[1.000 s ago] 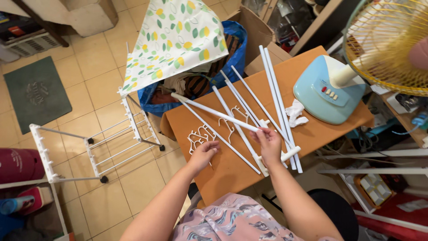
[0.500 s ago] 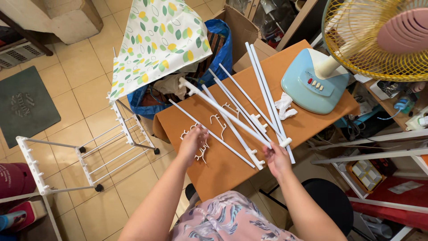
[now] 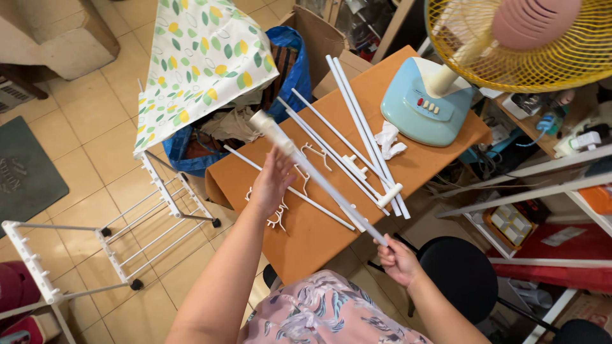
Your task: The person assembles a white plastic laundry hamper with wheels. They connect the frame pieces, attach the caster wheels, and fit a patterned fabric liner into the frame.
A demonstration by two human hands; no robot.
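Note:
My right hand (image 3: pixel 398 260) grips the near end of a long white tube (image 3: pixel 319 178), lifted off the table and angled up to the left. My left hand (image 3: pixel 273 180) holds that tube near its upper middle, fingers wrapped loosely. Below them lies an orange-brown table (image 3: pixel 306 239) with several more white tubes (image 3: pixel 357 137), white plastic connectors (image 3: pixel 390 193) and small white hooks (image 3: pixel 278 218).
A light blue fan base (image 3: pixel 424 105) with a yellow grille (image 3: pixel 542 48) stands at the table's far right. A white wheeled rack frame (image 3: pixel 146 220) stands on the tiled floor at left, under a leaf-patterned cover (image 3: pixel 197 60). A blue bag (image 3: pixel 290 64), a black stool (image 3: pixel 462 274) and white shelving (image 3: pixel 529 185) surround it.
Both hands were down at the table among the tubes. Now they have lifted one tube clear of the table, raised and tilted. The view has shifted left.

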